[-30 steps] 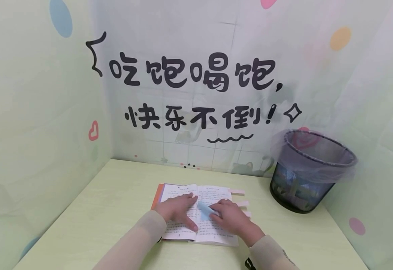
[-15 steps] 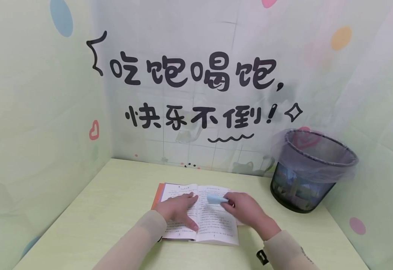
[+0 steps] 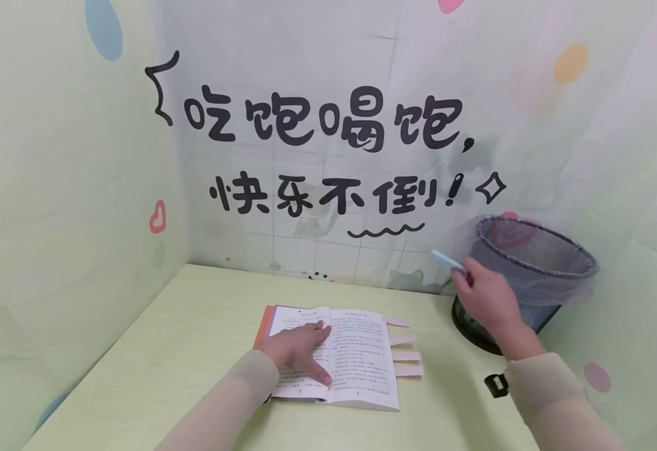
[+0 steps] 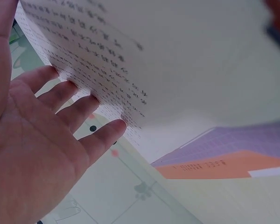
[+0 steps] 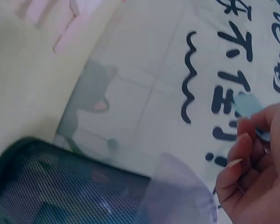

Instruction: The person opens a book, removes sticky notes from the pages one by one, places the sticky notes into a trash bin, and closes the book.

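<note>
An open book (image 3: 362,357) lies on the table, its printed pages facing up and its orange and purple cover edges showing at the left. My left hand (image 3: 300,351) rests on the left page with fingers spread, the thumb reaching the centre fold. In the left wrist view the fingertips (image 4: 116,126) touch the printed page. At the right, my right hand (image 3: 488,297) pinches a light blue sticky note (image 3: 446,260) between thumb and fingers. That hand is raised in front of the wastebasket (image 3: 531,250), overlapping its left side in the head view. The note sticks out toward the left.
A pale purple bag lines the mesh wastebasket and folds over its rim. Several pink page tabs (image 3: 407,356) jut from the book's right edge. Printed wall sheets (image 3: 328,62) with black lettering enclose the table (image 3: 153,351) at the back and both sides.
My right hand has lifted the blue sticky note off the right page and carried it up and right to the wastebasket. My left hand has stayed on the book.
</note>
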{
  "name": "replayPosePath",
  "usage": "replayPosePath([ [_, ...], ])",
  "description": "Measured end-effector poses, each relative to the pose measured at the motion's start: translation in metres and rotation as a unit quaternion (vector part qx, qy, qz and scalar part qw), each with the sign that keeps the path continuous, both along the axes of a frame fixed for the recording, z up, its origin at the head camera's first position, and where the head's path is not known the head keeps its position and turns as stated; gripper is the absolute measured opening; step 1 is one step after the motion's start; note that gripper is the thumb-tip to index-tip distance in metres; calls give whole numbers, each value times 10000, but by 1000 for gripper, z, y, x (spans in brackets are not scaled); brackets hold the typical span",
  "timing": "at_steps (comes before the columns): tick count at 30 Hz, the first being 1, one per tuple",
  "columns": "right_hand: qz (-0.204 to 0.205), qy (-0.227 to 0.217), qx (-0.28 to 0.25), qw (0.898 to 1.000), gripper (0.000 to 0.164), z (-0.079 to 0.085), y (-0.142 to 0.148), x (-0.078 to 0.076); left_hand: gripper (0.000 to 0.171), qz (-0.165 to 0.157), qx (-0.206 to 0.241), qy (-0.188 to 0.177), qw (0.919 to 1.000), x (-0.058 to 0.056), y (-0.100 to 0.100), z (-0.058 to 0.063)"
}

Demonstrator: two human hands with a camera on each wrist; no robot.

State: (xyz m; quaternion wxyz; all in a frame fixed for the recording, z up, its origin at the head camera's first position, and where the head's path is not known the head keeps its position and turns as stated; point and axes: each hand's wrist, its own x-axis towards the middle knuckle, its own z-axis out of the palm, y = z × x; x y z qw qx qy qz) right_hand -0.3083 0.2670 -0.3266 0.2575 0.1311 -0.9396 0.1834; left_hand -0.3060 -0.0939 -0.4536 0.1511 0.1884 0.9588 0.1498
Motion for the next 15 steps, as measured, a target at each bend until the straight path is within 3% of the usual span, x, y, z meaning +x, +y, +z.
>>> replayPosePath([
  [8,-1257,52,-475,9909,34,48,51,3,118,1,1,-7,10000,0,0,0],
  [12,-1718,25,-422,9842,41,62,74,1,117,-26,21,-7,10000,1,0,1],
  [15,-1903,-253,-324,9809,51,66,87,2,117,2,56,-43,10000,2,-1,1],
])
